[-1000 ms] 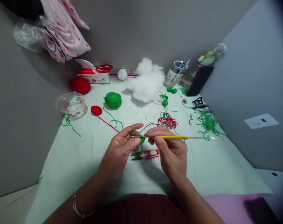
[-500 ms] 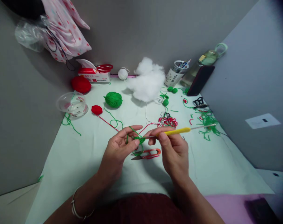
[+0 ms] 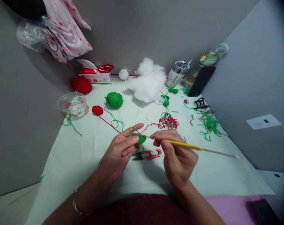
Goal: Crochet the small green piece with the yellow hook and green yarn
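Observation:
Between thumb and fingers, my left hand (image 3: pixel 119 148) pinches a small green crochet piece (image 3: pixel 141 139), with green yarn over the raised index finger. My right hand (image 3: pixel 179 154) grips a yellow-handled crochet hook (image 3: pixel 186 145). One metal end of the hook reaches the right side of the green piece; the other end points out to the lower right. Whether the tip sits inside a stitch I cannot tell. Below the piece lie orange-handled thread snips (image 3: pixel 147 154), partly covered by green yarn. A green yarn ball (image 3: pixel 114 100) rests beyond my left hand, its strand trailing toward me.
White stuffing (image 3: pixel 147 82) stands at the back centre. Left are a clear plastic bowl (image 3: pixel 73 107), a small red ball (image 3: pixel 97 110) and a large red ball (image 3: pixel 82 84). Yarn scraps (image 3: pixel 209 123), a phone-like dark slab (image 3: pixel 201 82) and a bottle (image 3: pixel 195 73) line the right.
My right hand has turned, swinging the hook's far end down and to the right. The green piece has turned in my left fingers and shows more of its surface.

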Demonstrator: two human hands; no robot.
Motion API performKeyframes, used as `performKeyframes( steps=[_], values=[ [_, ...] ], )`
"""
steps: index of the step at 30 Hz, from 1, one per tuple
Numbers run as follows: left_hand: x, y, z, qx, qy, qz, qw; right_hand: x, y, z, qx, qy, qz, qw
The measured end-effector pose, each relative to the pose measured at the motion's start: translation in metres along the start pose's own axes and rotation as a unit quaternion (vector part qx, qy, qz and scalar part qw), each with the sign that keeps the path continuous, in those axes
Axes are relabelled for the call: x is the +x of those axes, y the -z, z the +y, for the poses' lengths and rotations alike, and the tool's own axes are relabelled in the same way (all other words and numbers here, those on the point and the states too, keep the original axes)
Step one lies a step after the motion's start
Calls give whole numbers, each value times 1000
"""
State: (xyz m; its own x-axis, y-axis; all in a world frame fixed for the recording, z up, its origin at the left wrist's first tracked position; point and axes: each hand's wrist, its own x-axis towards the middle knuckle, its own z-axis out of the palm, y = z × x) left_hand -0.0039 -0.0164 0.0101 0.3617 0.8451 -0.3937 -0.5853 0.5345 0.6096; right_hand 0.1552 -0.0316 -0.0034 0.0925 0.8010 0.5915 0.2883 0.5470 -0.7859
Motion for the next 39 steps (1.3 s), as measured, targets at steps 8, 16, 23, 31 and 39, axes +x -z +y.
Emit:
performKeyframes(
  steps=[8, 16, 23, 31, 39],
  values=[
    [4, 4, 3, 84, -76, 13, 993, 7, -2, -2, 79, -77, -4, 994],
    [1, 2, 7, 97, -99, 20, 990, 8, 3, 4, 192, -154, 22, 969],
    [4, 3, -6, 110, -92, 0, 990, 7, -6, 4, 73, -93, -25, 993],
    [5, -2, -3, -18, 9, 1, 1000, -2, -4, 3, -59, 40, 1, 997],
    [6, 2, -8, 90, -97, 10, 991, 6, -2, 6, 131, -166, -7, 977]
  ],
)
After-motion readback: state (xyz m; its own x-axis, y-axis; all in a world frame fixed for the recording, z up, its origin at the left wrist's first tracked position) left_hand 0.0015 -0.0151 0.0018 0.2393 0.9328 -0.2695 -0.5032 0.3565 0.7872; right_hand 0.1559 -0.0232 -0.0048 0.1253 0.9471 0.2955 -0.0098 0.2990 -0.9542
